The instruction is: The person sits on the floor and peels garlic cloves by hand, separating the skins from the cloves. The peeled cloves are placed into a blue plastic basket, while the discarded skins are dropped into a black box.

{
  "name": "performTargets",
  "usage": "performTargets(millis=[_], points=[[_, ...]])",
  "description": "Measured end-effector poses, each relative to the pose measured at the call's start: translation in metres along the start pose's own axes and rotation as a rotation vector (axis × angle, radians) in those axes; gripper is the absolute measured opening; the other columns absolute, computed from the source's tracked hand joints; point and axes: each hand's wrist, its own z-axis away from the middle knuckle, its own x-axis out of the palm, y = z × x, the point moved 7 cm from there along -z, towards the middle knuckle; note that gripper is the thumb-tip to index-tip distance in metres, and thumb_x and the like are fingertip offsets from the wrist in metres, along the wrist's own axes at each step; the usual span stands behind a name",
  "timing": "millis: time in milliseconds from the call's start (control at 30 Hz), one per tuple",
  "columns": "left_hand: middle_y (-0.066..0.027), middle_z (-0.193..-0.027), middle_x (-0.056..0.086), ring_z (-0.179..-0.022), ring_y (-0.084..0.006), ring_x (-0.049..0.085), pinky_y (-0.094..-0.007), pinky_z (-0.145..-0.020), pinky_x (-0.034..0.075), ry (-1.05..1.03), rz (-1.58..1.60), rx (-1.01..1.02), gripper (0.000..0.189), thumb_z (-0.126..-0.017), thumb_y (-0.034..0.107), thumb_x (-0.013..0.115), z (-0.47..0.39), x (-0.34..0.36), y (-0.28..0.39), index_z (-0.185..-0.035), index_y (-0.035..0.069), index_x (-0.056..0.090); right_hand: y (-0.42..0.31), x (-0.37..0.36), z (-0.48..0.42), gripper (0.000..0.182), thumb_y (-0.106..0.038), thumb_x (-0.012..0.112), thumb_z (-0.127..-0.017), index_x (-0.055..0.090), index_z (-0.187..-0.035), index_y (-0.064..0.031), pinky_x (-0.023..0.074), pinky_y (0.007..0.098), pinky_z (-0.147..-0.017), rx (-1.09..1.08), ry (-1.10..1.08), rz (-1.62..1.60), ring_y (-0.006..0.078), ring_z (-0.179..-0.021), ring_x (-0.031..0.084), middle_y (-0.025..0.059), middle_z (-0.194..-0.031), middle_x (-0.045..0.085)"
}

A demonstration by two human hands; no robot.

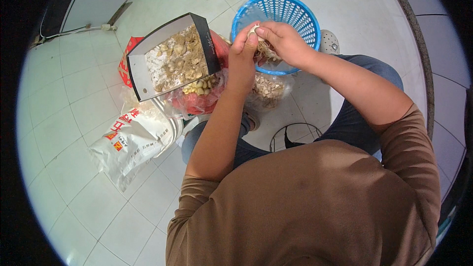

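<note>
Both hands meet over the left side of a blue plastic basket (313, 16). Between the fingertips is a small whitish piece that looks like garlic (254, 29). My left hand (242, 53) pinches it from the left, thumb on top. My right hand (286, 40) grips it from the right with thumb and fingers. Under the hands, brownish dry skins and roots (265, 51) show in the basket, partly hidden by the right hand. Just below the basket, a clear plastic bag (268, 90) holds many pale, flat pieces.
To the left, an open black-and-white box (138, 62) holds dry, root-covered clumps. It rests above a red bag (192, 103) with pale yellow cloves (201, 87). A white printed sack (129, 140) lies against a white bucket (177, 125). A clog (329, 41) stands right of the basket.
</note>
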Motion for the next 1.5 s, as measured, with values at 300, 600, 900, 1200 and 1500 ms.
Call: performTargets(millis=[300,600,900,1200,1500], points=[[-0.0003,-0.079,0.053,-0.058,-0.0053,0.044,-0.0195,-0.047,0.034,0.081,0.059,0.054,0.038,-0.093,0.031,0.047,0.003,0.003,0.007,-0.12,0.004,0.048,0.0,0.006,0.001,0.031,-0.023,0.044,-0.094,0.059,-0.099,0.0039,0.0452,0.0318,-0.072,-0.011,0.025,-0.199,0.0193,-0.077,0.059,0.0141,-0.084,0.064],[-0.0052,-0.071,0.049,-0.054,-0.0114,0.039,-0.0242,-0.047,0.032,0.004,0.328,-0.053,0.033,-0.095,0.024,0.036,-0.005,-0.009,0.01,-0.116,0.0,0.043,-0.016,0.017,0.002,0.029,-0.024,0.038,-0.095,0.055,-0.09,-0.0012,0.0335,0.0208,-0.042,0.01,-0.12,-0.403,0.006,-0.049,0.044,-0.0004,-0.064,0.05],[-0.008,-0.08,0.055,-0.061,-0.0151,0.047,-0.0267,-0.057,0.038,-0.093,0.265,-0.225,0.048,-0.096,0.031,0.035,-0.006,0.001,0.013,-0.131,-0.002,0.035,-0.008,0.004,-0.007,0.024,-0.025,0.053,-0.089,0.057,-0.084,-0.0019,0.0327,0.0188,-0.041,0.111,-0.133,-0.18,0.0054,-0.045,0.045,-0.0007,-0.056,0.053],[-0.001,-0.067,0.048,-0.054,-0.0078,0.039,-0.0212,-0.048,0.031,0.033,-0.001,-0.026,0.04,-0.094,0.022,0.045,-0.008,-0.001,0.002,-0.124,-0.004,0.045,0.018,0.004,-0.013,0.025,-0.026,0.053,-0.091,0.051,-0.086,-0.0021,0.0323,0.0211,-0.04,0.025,0.015,-0.092,0.0062,-0.043,0.042,-0.0006,-0.059,0.05],[0.0046,-0.063,0.033,-0.051,-0.0057,0.03,-0.0193,-0.045,0.024,0.008,0.43,-0.179,0.041,-0.093,0.021,0.044,-0.003,-0.004,0.005,-0.126,-0.003,0.04,0.0,0.008,-0.003,0.021,-0.025,0.05,-0.093,0.05,-0.091,-0.0041,0.029,0.0198,-0.038,0.04,-0.094,-0.246,0.0046,-0.043,0.04,-0.0007,-0.062,0.05]])
